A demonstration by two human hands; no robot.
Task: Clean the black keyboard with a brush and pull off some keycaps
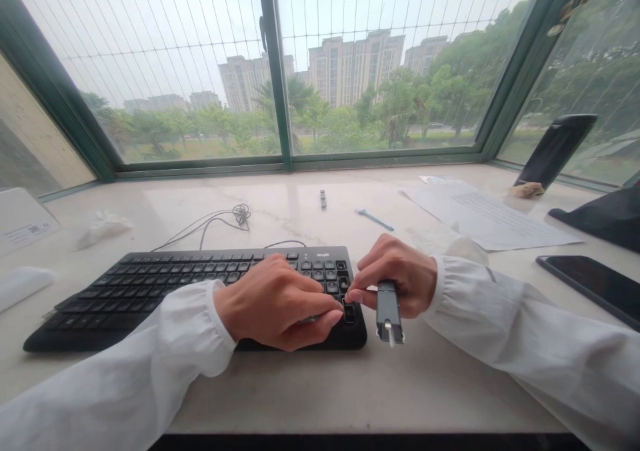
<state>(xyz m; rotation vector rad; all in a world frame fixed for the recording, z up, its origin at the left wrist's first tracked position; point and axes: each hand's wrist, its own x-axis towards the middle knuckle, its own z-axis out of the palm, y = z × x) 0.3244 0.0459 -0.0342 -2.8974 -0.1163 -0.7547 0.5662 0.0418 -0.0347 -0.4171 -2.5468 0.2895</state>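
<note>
A black keyboard (pixel 190 298) lies on the pale tabletop, with several keycaps off in its far-right column, where bare sockets (pixel 349 312) show. My left hand (pixel 280 301) rests over the number-pad side, thumb and forefinger pressed together beside the lower open socket. What sits in that pinch, if anything, is hidden. My right hand (pixel 395 274) is at the keyboard's right edge. Its curled fingers hold a dark grey rectangular cleaning tool (pixel 389 311), pale tip pointing down toward me. The right thumb and forefinger tips meet at the same column, close to the left fingertips.
Behind the keyboard lie a coiled cable (pixel 241 216), a small grey piece (pixel 323 199) and a blue stick (pixel 375 220). Printed paper (pixel 493 214) and a phone (pixel 590 284) are at right. A white mouse (pixel 25 286) and crumpled plastic (pixel 103 228) are at left.
</note>
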